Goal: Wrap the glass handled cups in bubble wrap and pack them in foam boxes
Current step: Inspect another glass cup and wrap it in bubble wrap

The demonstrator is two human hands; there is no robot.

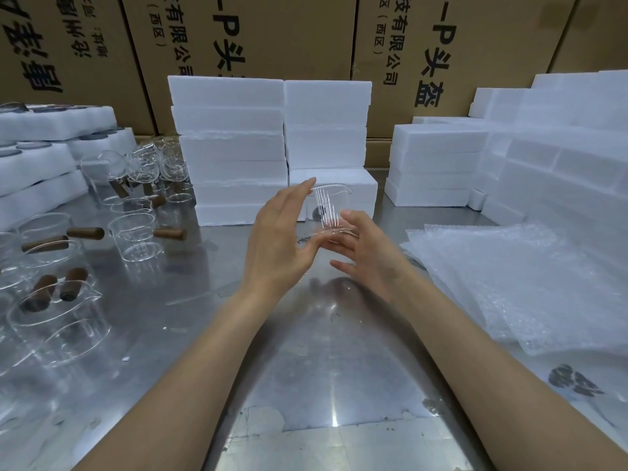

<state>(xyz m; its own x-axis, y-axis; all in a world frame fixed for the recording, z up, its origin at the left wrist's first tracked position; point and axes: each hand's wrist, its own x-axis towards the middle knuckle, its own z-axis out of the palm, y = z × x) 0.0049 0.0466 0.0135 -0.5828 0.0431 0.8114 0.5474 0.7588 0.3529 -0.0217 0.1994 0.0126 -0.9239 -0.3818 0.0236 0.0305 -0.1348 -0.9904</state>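
A clear ribbed glass cup (pixel 327 208) is held up over the middle of the steel table (pixel 306 368). My left hand (pixel 278 243) lies against the cup's left side, fingers straight and pointing up, thumb at its base. My right hand (pixel 363 253) grips the cup's lower part from the right with curled fingers. A dark spot shows through the glass; I cannot tell whether it is the handle. A stack of bubble wrap sheets (pixel 509 283) lies to the right of my hands. White foam boxes (pixel 231 147) are stacked just behind the cup.
Several glass cups with brown wooden handles (pixel 136 239) stand and lie on the left of the table. Foam trays (pixel 40 158) are piled at far left, more foam boxes (pixel 441 164) at back right. Cardboard cartons (pixel 272 39) wall off the rear.
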